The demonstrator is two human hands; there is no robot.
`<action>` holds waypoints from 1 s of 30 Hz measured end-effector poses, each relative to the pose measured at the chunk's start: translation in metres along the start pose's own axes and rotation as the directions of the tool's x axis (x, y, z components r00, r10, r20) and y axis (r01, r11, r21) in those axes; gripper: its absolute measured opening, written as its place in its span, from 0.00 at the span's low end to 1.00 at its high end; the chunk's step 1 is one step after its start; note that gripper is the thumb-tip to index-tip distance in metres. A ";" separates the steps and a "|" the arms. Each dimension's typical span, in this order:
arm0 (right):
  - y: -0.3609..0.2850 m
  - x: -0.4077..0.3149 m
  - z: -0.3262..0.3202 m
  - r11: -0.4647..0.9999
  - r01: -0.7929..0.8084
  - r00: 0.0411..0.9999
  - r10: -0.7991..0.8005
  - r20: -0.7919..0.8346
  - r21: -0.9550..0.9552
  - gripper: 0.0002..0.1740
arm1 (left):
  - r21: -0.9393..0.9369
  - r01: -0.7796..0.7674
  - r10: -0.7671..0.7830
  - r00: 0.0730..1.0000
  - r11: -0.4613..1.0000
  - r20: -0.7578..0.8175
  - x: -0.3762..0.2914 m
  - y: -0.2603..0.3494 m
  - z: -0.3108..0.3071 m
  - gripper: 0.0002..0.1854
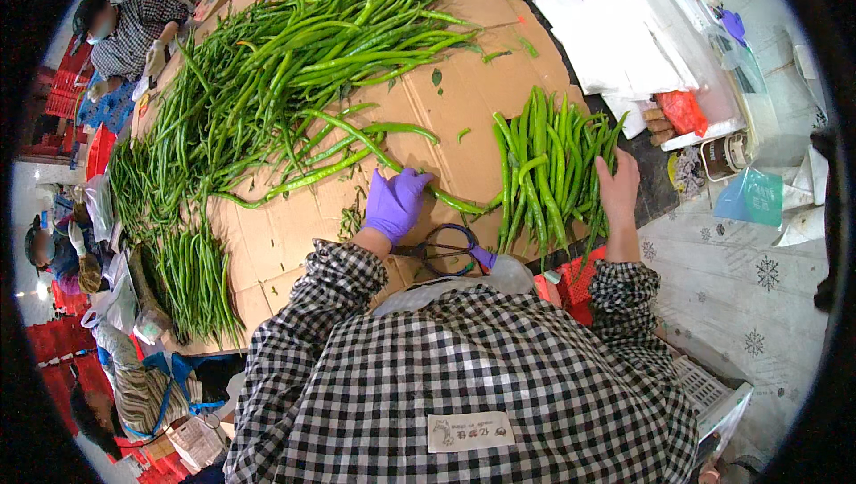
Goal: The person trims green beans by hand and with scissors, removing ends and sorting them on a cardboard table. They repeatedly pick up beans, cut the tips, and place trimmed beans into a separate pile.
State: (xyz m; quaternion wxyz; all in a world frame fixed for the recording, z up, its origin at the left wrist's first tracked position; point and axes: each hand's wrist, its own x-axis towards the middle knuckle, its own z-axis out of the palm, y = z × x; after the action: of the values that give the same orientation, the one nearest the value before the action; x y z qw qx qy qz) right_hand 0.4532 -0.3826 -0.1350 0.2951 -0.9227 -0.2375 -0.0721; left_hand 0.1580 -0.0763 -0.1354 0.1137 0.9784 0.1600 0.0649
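My left hand [398, 206], in a purple glove, is closed over a long green chili pepper [458, 202] on the cardboard. One end of that pepper reaches toward a neat pile of green chili peppers [545, 170]. At this pile's right edge is my bare right hand [618, 183], its thumb and fingers about the outermost peppers; whether it grips one is hard to tell. Black-handled scissors [449, 250] lie just right of my left wrist. A large loose heap of long green peppers [314, 56] spreads over the far left, with an aligned bunch [197, 287] at the near left.
Cardboard [461, 109] covers the table. White sheets [615, 43] and a white foam box [719, 103] with a red plastic bag [682, 111] stand at right. A red crate [578, 287] is below the right pile. A masked co-worker [130, 36] sits across at left.
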 end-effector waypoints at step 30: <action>-0.147 -0.055 0.038 0.528 0.849 0.397 -0.603 0.691 -0.028 0.11 | -0.453 0.606 -0.741 0.635 0.654 -0.220 -0.180 -0.026 -0.043 0.15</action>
State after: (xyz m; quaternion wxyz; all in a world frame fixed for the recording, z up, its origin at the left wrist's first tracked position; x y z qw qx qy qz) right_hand 0.3339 -0.2778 -0.1058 -0.0454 -0.7244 -0.6854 0.0587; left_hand -0.0265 -0.1026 -0.1161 0.2610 0.7757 0.5244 0.2347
